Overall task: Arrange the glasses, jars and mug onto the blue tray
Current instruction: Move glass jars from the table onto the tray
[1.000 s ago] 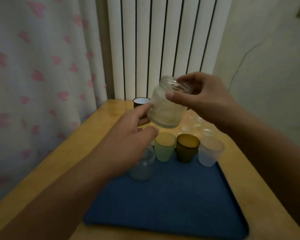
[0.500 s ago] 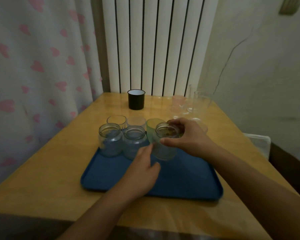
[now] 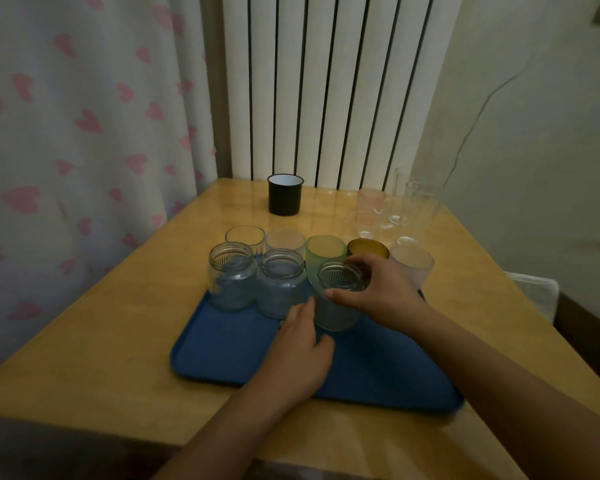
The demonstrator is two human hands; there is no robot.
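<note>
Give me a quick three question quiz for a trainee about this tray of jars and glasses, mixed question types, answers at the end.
1. True or false: the black mug stands on the blue tray.
2. How many clear jars stand in the tray's front row?
3. Which hand holds the third jar by its rim: A left, B right?

Key: 1 false, it stands on the table behind. 2 three. 3 B, the right hand; the left hand rests beside it.

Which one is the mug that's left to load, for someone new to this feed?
Find the white ribbed radiator behind the wooden table. Just in front of it, at the table's far edge and well beyond the blue tray, stands the mug alone. It is the only opaque black vessel, with a white interior; everything else is glass.
</note>
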